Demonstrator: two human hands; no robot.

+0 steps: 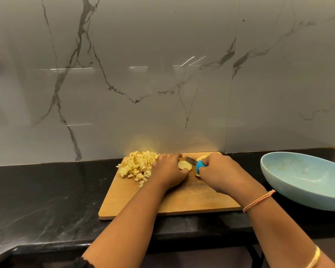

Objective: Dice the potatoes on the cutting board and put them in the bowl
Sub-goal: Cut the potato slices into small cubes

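A wooden cutting board (182, 200) lies on the black counter. A pile of diced potato (138, 164) sits at its far left corner. My left hand (169, 171) holds a potato piece (184, 165) down on the board, fingers curled over it. My right hand (222, 173) grips a knife by its blue handle (200, 165); the blade (191, 160) points left over the potato piece. Another potato piece (201, 157) lies behind my right hand, mostly hidden. The light blue bowl (290, 182) stands to the right of the board and holds no potato.
The black stone counter (46, 190) runs along a grey marble wall (162, 74) right behind the board. The counter's front edge lies just below the board, under my forearms.
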